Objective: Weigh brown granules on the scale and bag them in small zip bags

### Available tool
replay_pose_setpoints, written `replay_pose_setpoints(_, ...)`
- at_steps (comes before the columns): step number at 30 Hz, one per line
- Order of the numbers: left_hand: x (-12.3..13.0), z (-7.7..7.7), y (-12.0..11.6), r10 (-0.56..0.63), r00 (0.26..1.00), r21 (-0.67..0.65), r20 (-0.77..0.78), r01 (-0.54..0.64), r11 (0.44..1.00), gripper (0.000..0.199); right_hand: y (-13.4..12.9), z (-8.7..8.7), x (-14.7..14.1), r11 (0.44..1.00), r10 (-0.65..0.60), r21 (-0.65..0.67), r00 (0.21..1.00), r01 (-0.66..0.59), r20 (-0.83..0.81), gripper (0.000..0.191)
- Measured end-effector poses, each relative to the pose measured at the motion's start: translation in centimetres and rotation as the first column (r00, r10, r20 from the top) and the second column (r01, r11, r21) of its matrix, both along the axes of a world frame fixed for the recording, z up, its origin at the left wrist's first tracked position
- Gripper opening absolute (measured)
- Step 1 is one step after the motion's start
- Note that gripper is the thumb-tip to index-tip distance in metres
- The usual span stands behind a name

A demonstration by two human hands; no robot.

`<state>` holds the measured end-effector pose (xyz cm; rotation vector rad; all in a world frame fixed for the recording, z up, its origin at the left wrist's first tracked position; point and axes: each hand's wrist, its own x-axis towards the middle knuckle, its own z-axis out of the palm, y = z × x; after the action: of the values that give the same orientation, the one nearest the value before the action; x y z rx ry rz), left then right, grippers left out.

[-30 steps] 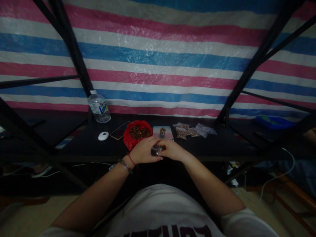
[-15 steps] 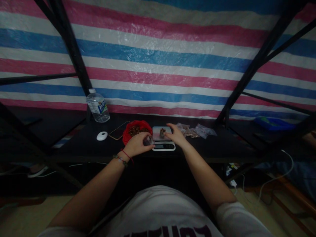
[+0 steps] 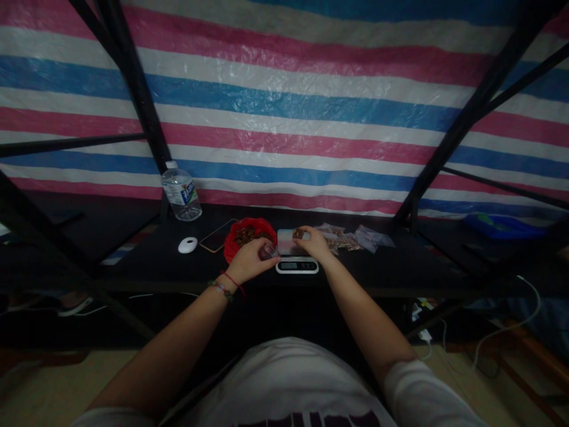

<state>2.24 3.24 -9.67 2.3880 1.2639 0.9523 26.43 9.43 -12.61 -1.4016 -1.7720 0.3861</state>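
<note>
My left hand [image 3: 249, 259] is closed around a small clear plastic thing [image 3: 268, 252], at the front left of a kitchen scale [image 3: 297, 265]; whether it is a bag or a cup I cannot tell. Over the scale's plate, my right hand [image 3: 313, 242] pinches a small clump of brown pieces [image 3: 298, 233], partly hidden by the fingers. A red bowl-shaped container [image 3: 230, 249] with many brown pieces stands just behind my left hand. Small clear plastic bags [image 3: 344, 240], some with brown pieces inside, lie to the right of the scale.
On the black table [image 3: 155, 261], a water bottle [image 3: 182, 196] stands at the back left. In front of it lie a white rounded object [image 3: 187, 245] and a phone-like flat thing [image 3: 217, 236]. Black metal posts [image 3: 142, 107] frame both sides; a striped sheet [image 3: 288, 136] hangs behind.
The fingers of my right hand have closed on the brown clump that lay on the scale's plate. My left hand still holds the clear plastic thing. The whole view has shifted slightly.
</note>
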Motion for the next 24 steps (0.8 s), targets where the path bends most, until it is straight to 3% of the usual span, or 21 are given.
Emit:
replay_pose_setpoints(7, 0.7, -0.6, -0.2, 0.014, 0.997, -0.004, 0.08, -0.014, 1.0, 0.053, -4.2, 1.7, -1.8, 0.971, 0.231, -0.004, 0.933, -0.241, -0.275, 0.049)
replay_pose_setpoints(11, 1.0, -0.6, -0.5, 0.003, 0.995, 0.005, 0.102, -0.003, 1.0, 0.057, -6.1, 2.5, -3.0, 0.956, 0.243, -0.068, 0.896, -0.287, -0.37, 0.051)
replay_pose_setpoints(17, 1.4, -0.4, -1.0, -0.041, 0.994, 0.038, 0.098, 0.037, 0.999, 0.057, -7.9, 3.8, -3.4, 0.937, 0.337, -0.006, 0.909, -0.349, -0.246, 0.033)
replay_pose_setpoints(24, 1.6, -0.5, -1.4, -0.08, 0.992, 0.09, 0.096, 0.072, 0.993, 0.048, -8.8, 4.3, -2.8, 0.94, 0.341, 0.056, 0.935, -0.336, -0.103, 0.036)
